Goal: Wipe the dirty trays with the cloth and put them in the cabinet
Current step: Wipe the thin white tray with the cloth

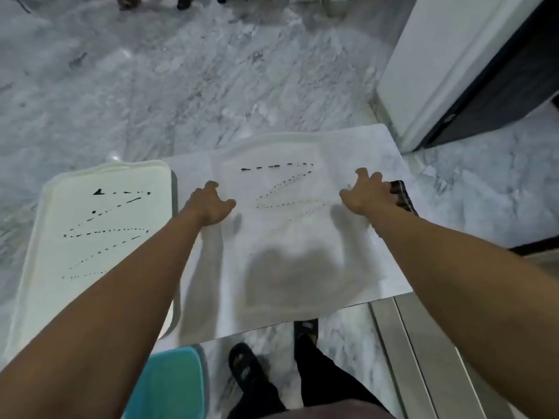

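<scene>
**A:** Which step is this?

**B:** Looks like the start of the wipe. 2 trays are out and both are dirty. The centre tray (290,237) lies flat on the bench (193,170) with dotted dark streaks across its far half. The left tray (99,252) is just beside it, also streaked, and seems to overhang the bench's left edge.

**A:** Hands?

**B:** The left hand (208,204) is at the centre tray's left side and the right hand (364,193) at its right side. The fingers (211,185) are curled and spread apart. The frame is blurred, so I can't tell if they clamp the rim or just hover.

**A:** Cloth?

**B:** Not confirmed. There's a dark ribbed object (403,196) touching or just past the right hand's fingers, which may be it.

**A:** Next move?

**B:** My read is to get the cloth in 1 hand, pin the tray with the other, and scrub the far streaks.

**A:** Room?

**B:** The floor (181,86) is grey-veined marble and the bench top has the same pattern. The white cabinet (438,71) stands far right with a dark opening. A teal object (172,385) sits below the bench's near edge, and black sandals (242,364) show there too.
</scene>
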Motion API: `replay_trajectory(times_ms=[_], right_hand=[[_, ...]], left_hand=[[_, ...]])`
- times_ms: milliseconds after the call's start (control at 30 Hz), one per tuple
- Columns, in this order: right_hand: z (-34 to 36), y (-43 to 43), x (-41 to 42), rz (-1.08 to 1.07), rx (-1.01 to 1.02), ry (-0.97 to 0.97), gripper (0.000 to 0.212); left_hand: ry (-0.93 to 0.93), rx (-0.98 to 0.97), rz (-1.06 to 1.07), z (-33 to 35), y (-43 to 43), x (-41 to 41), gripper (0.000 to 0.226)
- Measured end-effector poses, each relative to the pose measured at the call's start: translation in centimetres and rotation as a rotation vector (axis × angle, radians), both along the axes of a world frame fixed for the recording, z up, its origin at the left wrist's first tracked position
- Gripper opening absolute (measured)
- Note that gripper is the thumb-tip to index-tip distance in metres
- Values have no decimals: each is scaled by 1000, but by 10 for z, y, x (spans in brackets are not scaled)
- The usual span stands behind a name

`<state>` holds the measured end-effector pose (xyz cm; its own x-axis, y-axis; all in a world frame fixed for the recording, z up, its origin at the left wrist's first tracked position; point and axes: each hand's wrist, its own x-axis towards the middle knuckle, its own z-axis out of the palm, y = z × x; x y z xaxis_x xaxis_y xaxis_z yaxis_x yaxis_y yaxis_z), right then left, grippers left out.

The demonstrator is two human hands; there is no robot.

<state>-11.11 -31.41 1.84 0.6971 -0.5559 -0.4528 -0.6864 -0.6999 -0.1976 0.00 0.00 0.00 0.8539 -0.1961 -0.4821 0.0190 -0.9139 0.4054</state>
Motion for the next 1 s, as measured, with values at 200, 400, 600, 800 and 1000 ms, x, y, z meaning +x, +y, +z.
replay_trajectory(times_ms=[200, 400, 600, 800, 1000], right_hand=[[-41, -53, 9, -347, 35, 147, 75], [-83, -76, 10, -439, 46, 195, 69], [-112, -71, -14, -336, -137, 97, 80], [-127, -79, -24, -170, -295, -172, 63], [-95, -79, 29, -368, -118, -496, 52]], left_hand=[[216, 32, 284, -42, -18, 17, 86], [209, 54, 387, -66, -25, 24, 54], [34, 66, 367, -82, -24, 13, 42], [-152, 21, 320, -94, -21, -3, 38], [-200, -1, 332, -91, -22, -8, 38]])
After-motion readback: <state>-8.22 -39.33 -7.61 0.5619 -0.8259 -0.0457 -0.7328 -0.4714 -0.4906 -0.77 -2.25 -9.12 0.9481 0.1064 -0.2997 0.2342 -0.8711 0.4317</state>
